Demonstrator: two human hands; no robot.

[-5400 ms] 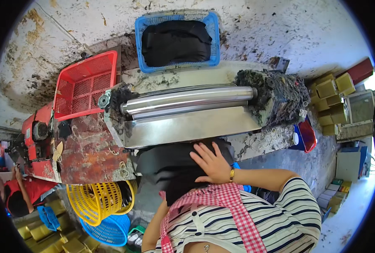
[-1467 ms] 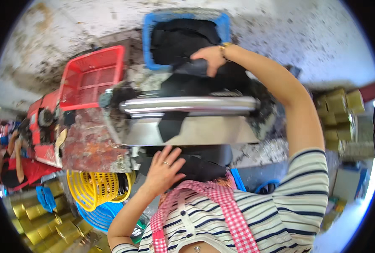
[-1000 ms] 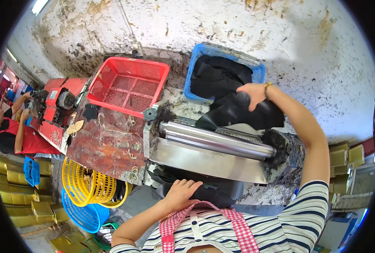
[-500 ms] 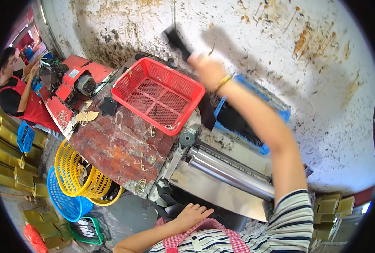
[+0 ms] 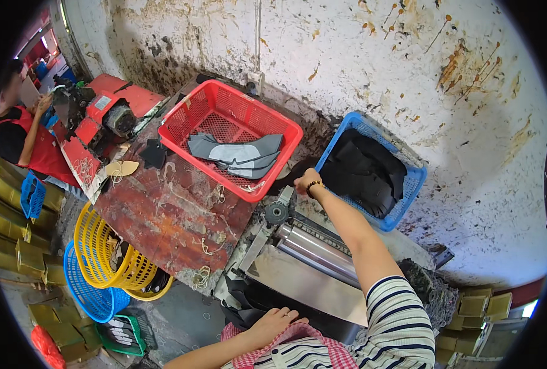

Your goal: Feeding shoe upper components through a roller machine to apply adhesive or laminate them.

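The red basket (image 5: 255,111), a mesh-walled plastic tray, sits on the worktop (image 5: 175,206), whose red surface is scuffed, flaking and stained. Inside it lies an overlapping stack of thin, curved grey pieces (image 5: 240,154), smooth and pointed at the ends, with paler patches.

The right hand (image 5: 308,183) is just right of the red basket, its fingers bent beside a dark piece (image 5: 300,166); whether they pinch it I cannot tell. Farther right of the red basket, a blue basket (image 5: 416,184) holds limp, matte black pieces (image 5: 362,172) heaped in folds.

Below and right of the red basket are a shiny steel roller (image 5: 313,249) and a smooth sloping metal plate (image 5: 298,280). The right forearm (image 5: 353,237) crosses the roller and hides part of it. At the plate's near edge, well below the red basket, the left hand (image 5: 273,325) lies palm down over black sheets (image 5: 255,298), fingers extended; its thumb is hidden, so I cannot tell if it grips.

Left of the red basket are a soft-edged black scrap (image 5: 153,154), a flat tan piece (image 5: 121,168) and a red machine (image 5: 104,107), with a co-worker in a red apron (image 5: 40,150) beyond. Below left of it, a slatted yellow basket (image 5: 89,246) overlaps a blue round basket (image 5: 104,304).
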